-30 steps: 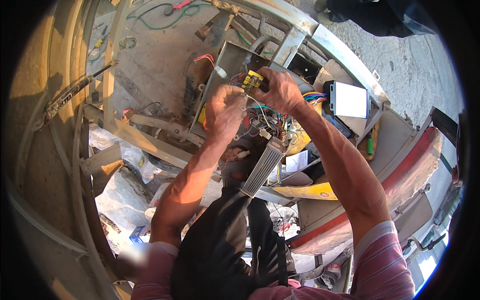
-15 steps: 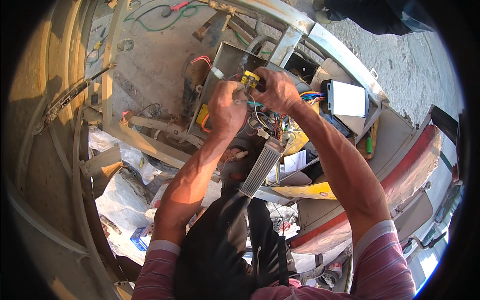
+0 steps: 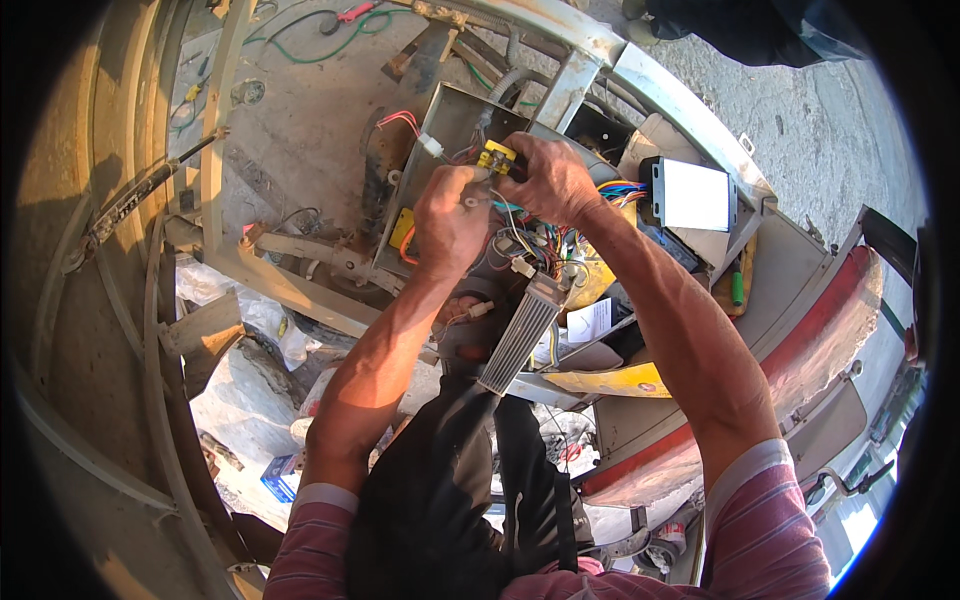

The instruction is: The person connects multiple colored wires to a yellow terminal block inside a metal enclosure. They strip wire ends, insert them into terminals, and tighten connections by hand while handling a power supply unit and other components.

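Note:
Over an open metal box (image 3: 455, 110) full of wiring, both my hands meet close together. My right hand (image 3: 555, 185) pinches a small yellow and black part (image 3: 495, 157), whose exact kind I cannot make out. Just to its left, my left hand (image 3: 452, 215) is closed with its fingertips near the underside of that part; whatever it grips is hidden. A white connector (image 3: 430, 145) on red wires sticks out beside the box's left wall. Below my hands lies a tangle of coloured wires (image 3: 545, 240), with a finned metal module (image 3: 522, 335) lying slanted near my legs.
A black-edged box with a white top (image 3: 692, 195) sits right of the wiring, fed by coloured wires. A green-handled tool (image 3: 738, 288) lies beyond it. Metal frame bars (image 3: 300, 285) cross at left and along the far side. Another person's dark clothing (image 3: 750, 25) shows top right.
The view has shifted very slightly. My hands stay together at the yellow part, with only tiny finger movement.

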`<state>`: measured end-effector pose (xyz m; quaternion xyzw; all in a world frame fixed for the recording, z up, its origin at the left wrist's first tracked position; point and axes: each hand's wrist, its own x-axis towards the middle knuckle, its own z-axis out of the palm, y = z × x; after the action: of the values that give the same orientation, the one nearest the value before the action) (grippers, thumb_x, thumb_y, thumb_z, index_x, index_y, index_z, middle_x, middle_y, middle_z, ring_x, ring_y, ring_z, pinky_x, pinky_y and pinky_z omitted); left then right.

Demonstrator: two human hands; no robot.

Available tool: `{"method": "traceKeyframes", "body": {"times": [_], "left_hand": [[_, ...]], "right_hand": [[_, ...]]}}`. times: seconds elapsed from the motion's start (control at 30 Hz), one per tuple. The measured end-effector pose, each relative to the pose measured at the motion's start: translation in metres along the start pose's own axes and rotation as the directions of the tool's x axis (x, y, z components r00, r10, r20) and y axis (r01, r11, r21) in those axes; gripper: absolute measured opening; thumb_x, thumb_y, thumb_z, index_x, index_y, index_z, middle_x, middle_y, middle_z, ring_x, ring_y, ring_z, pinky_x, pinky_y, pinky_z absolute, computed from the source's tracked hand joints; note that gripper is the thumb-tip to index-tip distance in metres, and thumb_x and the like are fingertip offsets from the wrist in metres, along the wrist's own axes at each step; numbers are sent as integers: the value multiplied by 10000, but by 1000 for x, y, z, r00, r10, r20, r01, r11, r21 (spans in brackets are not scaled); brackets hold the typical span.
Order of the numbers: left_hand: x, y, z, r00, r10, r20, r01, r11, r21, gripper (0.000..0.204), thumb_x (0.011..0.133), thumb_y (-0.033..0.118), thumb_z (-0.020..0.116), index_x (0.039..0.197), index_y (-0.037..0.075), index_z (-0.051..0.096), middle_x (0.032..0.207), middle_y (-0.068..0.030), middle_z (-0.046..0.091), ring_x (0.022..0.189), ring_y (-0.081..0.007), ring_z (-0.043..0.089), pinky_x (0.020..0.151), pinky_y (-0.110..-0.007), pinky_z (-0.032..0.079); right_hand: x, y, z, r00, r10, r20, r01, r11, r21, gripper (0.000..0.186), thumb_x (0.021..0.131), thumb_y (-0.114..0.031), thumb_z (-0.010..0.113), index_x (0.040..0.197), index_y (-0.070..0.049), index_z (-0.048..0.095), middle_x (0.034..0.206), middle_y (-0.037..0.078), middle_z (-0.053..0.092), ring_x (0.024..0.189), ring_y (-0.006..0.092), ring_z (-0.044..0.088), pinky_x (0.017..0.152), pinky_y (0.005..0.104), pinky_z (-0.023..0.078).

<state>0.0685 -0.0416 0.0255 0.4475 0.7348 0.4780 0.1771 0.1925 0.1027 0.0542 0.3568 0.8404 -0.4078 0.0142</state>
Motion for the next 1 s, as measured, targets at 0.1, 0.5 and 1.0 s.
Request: {"method": "traceKeyframes", "body": {"times": [0.1, 0.5, 1.0], "left_hand": [[1, -2, -1, 1000, -15, 24, 16, 1000, -22, 230, 848, -88, 724, 1057, 7, 721, 1038, -145, 742, 950, -314, 744, 802, -396, 578], [6, -1, -5, 989, 149, 19, -150, 973, 178, 199, 845, 17, 787, 1014, 66, 693, 968, -108, 685, 858, -389, 713, 693, -465, 558], [9, -6, -8, 989, 124, 75, -133, 982, 136, 178, 871, 25, 772, 1030, 60, 701, 992, -115, 672, 906, -388, 702, 740, -467, 554]], "right_hand": [[0, -1, 0, 1000, -6, -12, 7, 1000, 5, 392, 824, -345, 754, 1102, -72, 708, 976, 170, 767, 938, 393, 741, 831, 502, 577], [1, 0, 0, 1000, -19, -23, 20, 999, 27, 365, 820, -317, 748, 1088, -70, 716, 980, 168, 760, 931, 390, 735, 826, 494, 573], [2, 1, -3, 999, -39, 2, 39, 998, 45, 349, 823, -315, 740, 1044, -46, 713, 963, 189, 746, 930, 401, 727, 822, 500, 568]]}}
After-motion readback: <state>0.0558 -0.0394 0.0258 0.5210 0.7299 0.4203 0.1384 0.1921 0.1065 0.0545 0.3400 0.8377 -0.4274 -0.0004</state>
